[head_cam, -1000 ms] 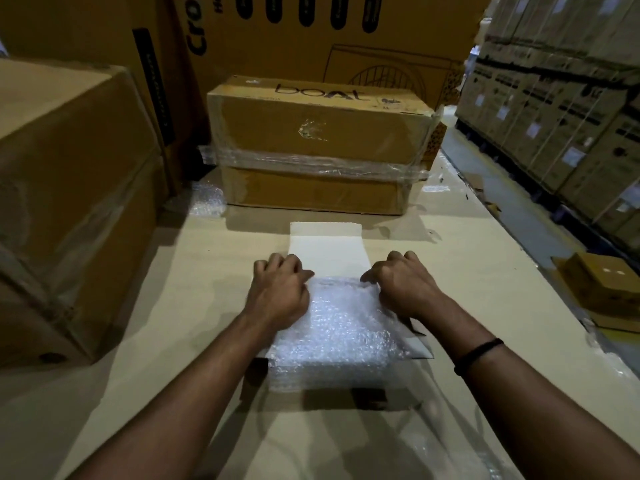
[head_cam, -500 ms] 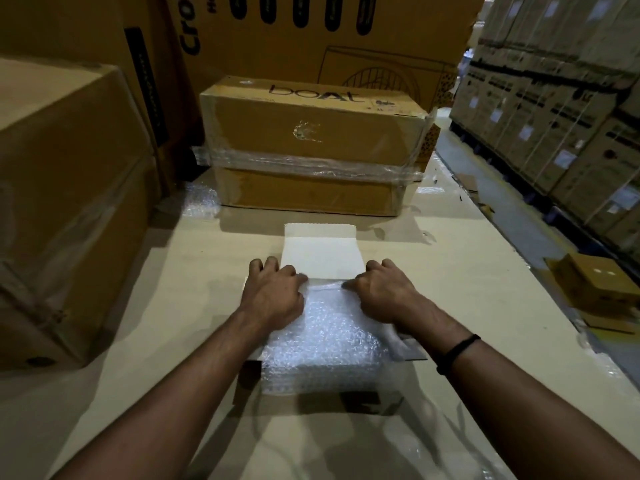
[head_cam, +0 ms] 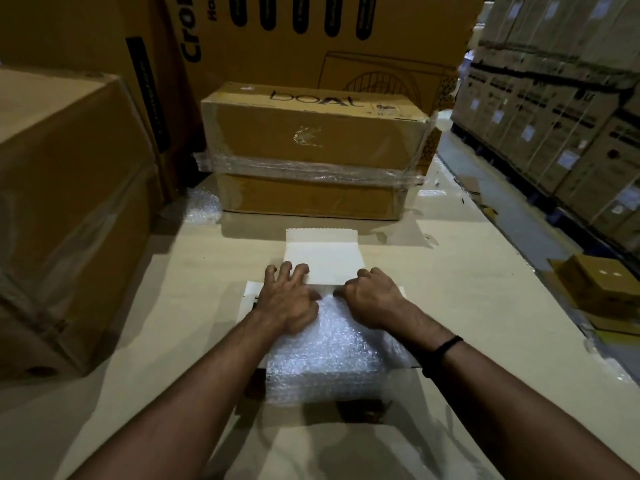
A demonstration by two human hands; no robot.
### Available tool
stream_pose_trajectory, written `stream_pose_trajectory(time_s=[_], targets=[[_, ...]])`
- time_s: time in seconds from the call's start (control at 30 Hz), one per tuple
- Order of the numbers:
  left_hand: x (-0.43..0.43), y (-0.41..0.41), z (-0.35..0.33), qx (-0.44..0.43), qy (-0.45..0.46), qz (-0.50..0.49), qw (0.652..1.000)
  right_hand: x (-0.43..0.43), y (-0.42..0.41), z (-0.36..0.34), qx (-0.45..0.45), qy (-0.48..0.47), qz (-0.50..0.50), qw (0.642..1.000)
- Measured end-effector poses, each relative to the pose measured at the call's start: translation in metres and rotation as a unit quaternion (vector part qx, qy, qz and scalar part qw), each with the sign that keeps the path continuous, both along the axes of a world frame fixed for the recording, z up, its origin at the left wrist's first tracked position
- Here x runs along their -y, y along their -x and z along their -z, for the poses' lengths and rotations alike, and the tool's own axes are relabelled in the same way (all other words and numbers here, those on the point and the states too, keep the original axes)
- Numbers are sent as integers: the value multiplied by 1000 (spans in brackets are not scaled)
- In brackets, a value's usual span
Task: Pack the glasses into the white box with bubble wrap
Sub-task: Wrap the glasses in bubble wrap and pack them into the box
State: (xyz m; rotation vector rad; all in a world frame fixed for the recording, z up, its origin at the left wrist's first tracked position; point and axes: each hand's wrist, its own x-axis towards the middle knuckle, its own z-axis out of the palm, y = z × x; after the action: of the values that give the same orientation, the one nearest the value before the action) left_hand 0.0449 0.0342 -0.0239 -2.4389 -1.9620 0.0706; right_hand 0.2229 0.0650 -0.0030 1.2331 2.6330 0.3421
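The white box (head_cam: 323,261) lies open on the cardboard work surface, its lid flap stretched away from me. Bubble wrap (head_cam: 325,362) fills and covers the box's body; the glasses are hidden under it. My left hand (head_cam: 285,299) sits at the far left edge of the wrap, fingers spread and reaching onto the lid flap. My right hand (head_cam: 372,297) has curled fingers that pinch the far edge of the bubble wrap where it meets the lid.
A taped "boat" carton (head_cam: 311,150) stands just beyond the box. A large carton (head_cam: 69,202) walls the left side. A scrap of bubble wrap (head_cam: 202,206) lies at the back left. Stacked cartons (head_cam: 554,116) line the aisle on the right, with a small box (head_cam: 599,282) on the floor.
Both hands have shifted toward the far edge of the wrap and closer together. My left fingers have spread out onto the lid flap.
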Motion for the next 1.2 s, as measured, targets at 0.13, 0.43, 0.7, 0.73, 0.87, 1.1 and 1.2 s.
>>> stream_pose_trajectory(time_s=[0.13,0.43,0.7,0.73,0.87,1.1,1.2], targets=[[7,10,-5,23,-121,-19,992,-6,-2,15,-1,21,22,1000],[9,20,2,23,-15,-64,998,-7,-16,-20,-62,46,87,993],[8,13,-3,96,22,-18,995,-15,-13,-16,-22,152,117,981],[6,12,-2,93,43,-22,995,-18,-13,-18,-36,160,123,979],[0,13,-11,118,102,-26,987,-17,-8,-11,-16,178,115,977],[1,49,-17,129,50,-61,988,-23,-34,-12,-95,182,138,969],[3,44,-14,68,42,-37,996,-14,-37,-9,-23,159,119,980]])
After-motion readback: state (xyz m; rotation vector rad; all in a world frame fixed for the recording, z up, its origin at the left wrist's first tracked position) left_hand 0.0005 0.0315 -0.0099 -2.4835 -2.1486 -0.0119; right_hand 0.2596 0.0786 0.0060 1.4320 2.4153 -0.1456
